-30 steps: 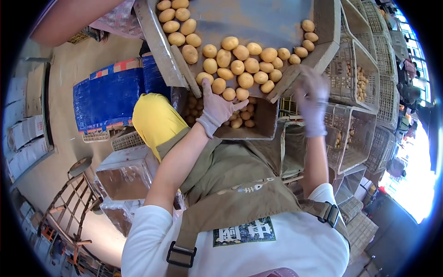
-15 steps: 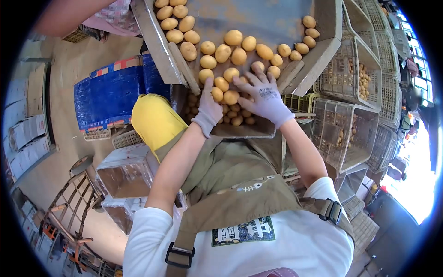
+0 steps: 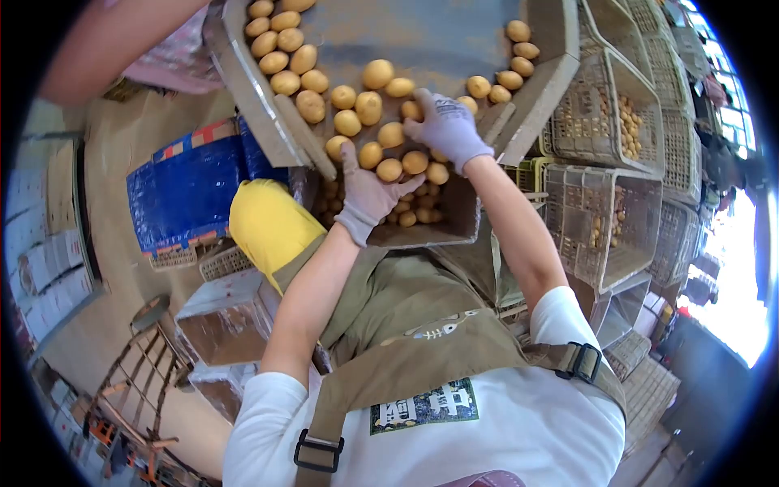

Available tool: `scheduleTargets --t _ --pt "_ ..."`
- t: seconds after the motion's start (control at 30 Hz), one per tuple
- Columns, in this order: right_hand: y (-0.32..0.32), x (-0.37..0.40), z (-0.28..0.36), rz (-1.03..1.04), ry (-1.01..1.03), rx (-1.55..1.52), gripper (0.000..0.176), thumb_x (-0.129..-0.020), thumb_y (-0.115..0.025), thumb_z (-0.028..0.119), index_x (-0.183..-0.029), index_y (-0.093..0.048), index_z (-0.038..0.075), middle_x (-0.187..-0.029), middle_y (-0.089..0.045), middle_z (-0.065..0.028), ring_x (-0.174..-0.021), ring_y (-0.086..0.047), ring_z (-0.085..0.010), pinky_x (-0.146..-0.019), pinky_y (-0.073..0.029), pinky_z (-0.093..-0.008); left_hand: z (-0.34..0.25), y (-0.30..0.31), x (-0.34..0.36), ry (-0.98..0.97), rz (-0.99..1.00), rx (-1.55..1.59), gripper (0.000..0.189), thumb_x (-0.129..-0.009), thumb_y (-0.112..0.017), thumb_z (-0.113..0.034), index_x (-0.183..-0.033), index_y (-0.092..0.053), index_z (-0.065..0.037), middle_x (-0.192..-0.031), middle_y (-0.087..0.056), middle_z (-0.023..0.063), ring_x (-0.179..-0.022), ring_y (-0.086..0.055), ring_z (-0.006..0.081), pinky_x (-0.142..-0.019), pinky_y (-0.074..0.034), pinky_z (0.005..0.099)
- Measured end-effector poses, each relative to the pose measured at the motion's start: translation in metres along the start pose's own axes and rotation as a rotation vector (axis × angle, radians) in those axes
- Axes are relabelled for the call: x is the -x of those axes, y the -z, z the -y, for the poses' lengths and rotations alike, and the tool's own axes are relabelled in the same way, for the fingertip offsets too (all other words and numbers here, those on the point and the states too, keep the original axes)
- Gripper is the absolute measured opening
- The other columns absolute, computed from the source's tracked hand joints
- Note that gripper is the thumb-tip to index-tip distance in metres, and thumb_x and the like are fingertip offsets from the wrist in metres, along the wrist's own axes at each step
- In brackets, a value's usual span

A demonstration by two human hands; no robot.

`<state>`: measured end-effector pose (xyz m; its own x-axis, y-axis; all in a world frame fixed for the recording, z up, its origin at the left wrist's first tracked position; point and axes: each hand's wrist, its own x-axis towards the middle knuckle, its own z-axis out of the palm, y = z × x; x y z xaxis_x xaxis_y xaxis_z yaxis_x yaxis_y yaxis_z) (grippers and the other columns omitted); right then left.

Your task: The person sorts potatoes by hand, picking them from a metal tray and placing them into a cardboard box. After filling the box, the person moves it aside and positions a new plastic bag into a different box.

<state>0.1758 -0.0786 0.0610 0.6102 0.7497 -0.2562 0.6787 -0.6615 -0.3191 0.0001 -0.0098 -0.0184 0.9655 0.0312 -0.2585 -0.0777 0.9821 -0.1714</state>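
Note:
A sloping grey sorting tray (image 3: 454, 32) holds many yellow potatoes (image 3: 369, 105). My gloved left hand (image 3: 365, 195) lies flat at the tray's narrow mouth, fingers up against the lowest potatoes. My gloved right hand (image 3: 446, 126) is spread over several potatoes just above the mouth, palm down, fingers slightly curled on them. Below the mouth sits a brown cardboard box (image 3: 458, 219) with small potatoes (image 3: 406, 215) inside. Neither hand lifts anything clear of the tray.
Wire baskets (image 3: 600, 122) (image 3: 608, 235), some with potatoes, stand stacked at the right. Another person's bare arm (image 3: 114, 40) reaches in at top left. A yellow cloth (image 3: 272, 223), a blue tarp (image 3: 182, 187) and wrapped boxes (image 3: 219, 321) lie at the left.
My right hand came from the tray's right edge onto the potatoes, then slid a little up the tray. Potatoes have rolled down toward the mouth. My left hand stayed at the mouth.

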Motion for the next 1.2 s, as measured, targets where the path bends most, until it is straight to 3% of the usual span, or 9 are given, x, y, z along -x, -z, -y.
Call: scheduleTargets --t 0.1,0.2,0.3,0.43,0.5,0.63,0.77,0.9,1.2 --pt "0.025 0.045 0.002 -0.259 0.082 -0.473 0.049 -0.086 -0.071 0.031 -0.126 -0.058 0.006 -0.109 -0.070 -0.0167 -0.102 -0.068 -0.0301 -0.086 -0.053 -0.0394 -0.001 -0.004 0.004 -0.006 -0.313 0.006 0.104 -0.085 -0.045 -0.083 -0.157 -0.025 -0.011 -0.162 -0.028 0.0139 -0.146 -0.030 0.0412 -0.117 -0.021 0.0724" --pt "0.061 0.129 -0.030 -0.406 -0.080 -1.209 0.047 -0.091 -0.070 0.018 -0.131 -0.055 -0.003 -0.107 -0.063 -0.0046 -0.092 -0.061 -0.0115 -0.079 -0.053 -0.0262 -0.004 -0.001 0.008 0.006 -0.147 -0.032 0.103 -0.085 -0.049 -0.082 -0.156 -0.029 -0.010 -0.160 -0.032 0.0158 -0.144 -0.029 0.0431 -0.120 -0.017 0.0698" --pt "0.052 0.215 -0.141 -1.064 -0.463 -1.377 0.033 -0.092 -0.068 0.019 -0.121 -0.062 0.003 -0.106 -0.067 -0.0066 -0.085 -0.065 -0.0145 -0.075 -0.058 -0.0304 -0.005 -0.006 0.007 0.035 -0.077 -0.024 0.100 -0.086 -0.053 -0.078 -0.155 -0.032 -0.010 -0.159 -0.034 0.0149 -0.143 -0.029 0.0450 -0.121 -0.018 0.0671" --pt "0.074 0.358 -0.276 -1.988 -0.260 -1.690 0.024 -0.099 -0.063 0.033 -0.101 -0.064 0.009 -0.090 -0.069 -0.0042 -0.084 -0.067 -0.0177 -0.080 -0.057 -0.0336 -0.008 -0.002 0.004 0.058 -0.178 0.000 0.099 -0.083 -0.059 -0.076 -0.156 -0.032 -0.014 -0.160 -0.032 0.0113 -0.144 -0.029 0.0436 -0.119 -0.021 0.0701" --pt "0.075 0.378 -0.284 -1.975 -0.285 -1.809 0.022 -0.098 -0.062 0.030 -0.101 -0.062 0.008 -0.093 -0.071 -0.0073 -0.083 -0.069 -0.0229 -0.085 -0.060 -0.0399 -0.005 -0.008 0.002 0.051 -0.195 -0.032 0.100 -0.080 -0.062 -0.077 -0.155 -0.035 -0.017 -0.159 -0.034 0.0097 -0.144 -0.030 0.0400 -0.119 -0.020 0.0687" --pt "0.073 0.259 -0.167 -1.337 -0.408 -0.998 0.017 -0.098 -0.058 0.016 -0.105 -0.068 0.004 -0.110 -0.070 -0.0086 -0.092 -0.069 -0.0239 -0.087 -0.057 -0.0418 -0.008 -0.006 0.001 0.078 -0.301 0.078 0.107 -0.077 -0.065 -0.078 -0.156 -0.032 -0.013 -0.160 -0.033 0.0101 -0.143 -0.030 0.0424 -0.119 -0.021 0.0696" --pt "0.051 0.156 -0.035 -0.358 0.252 -0.151 0.034 -0.081 -0.074 0.028 -0.111 -0.066 0.016 -0.106 -0.067 -0.0102 -0.098 -0.064 -0.0315 -0.091 -0.050 -0.0429 -0.012 -0.005 0.002 0.065 -0.263 -0.012 0.106 -0.079 -0.065 -0.075 -0.155 -0.032 -0.009 -0.161 -0.032 0.0119 -0.142 -0.031 0.0435 -0.119 -0.023 0.0679" --pt "-0.069 0.101 -0.020 -0.329 0.382 0.048 0.047 -0.088 -0.064 0.042 -0.128 -0.062 0.017 -0.120 -0.060 -0.0161 -0.102 -0.061 -0.0341 -0.090 -0.047 -0.0495 -0.021 -0.005 0.003 -0.037 -0.399 -0.300 0.111 -0.076 -0.050 -0.089 -0.155 -0.031 -0.013 -0.157 -0.035 0.0154 -0.140 -0.038 0.0396 -0.114 -0.032 0.0663" --pt "-0.033 0.095 -0.006 -0.128 0.327 0.203 0.052 -0.089 -0.066 0.036 -0.139 -0.057 0.030 -0.116 -0.060 -0.0079 -0.102 -0.061 -0.0255 -0.085 -0.044 -0.0445 -0.027 -0.026 -0.011 -0.010 -0.624 -0.035 0.129 -0.066 -0.044 -0.098 -0.159 -0.019 -0.012 -0.163 -0.018 0.0200 -0.144 -0.025 0.0465 -0.117 -0.024 0.0659"
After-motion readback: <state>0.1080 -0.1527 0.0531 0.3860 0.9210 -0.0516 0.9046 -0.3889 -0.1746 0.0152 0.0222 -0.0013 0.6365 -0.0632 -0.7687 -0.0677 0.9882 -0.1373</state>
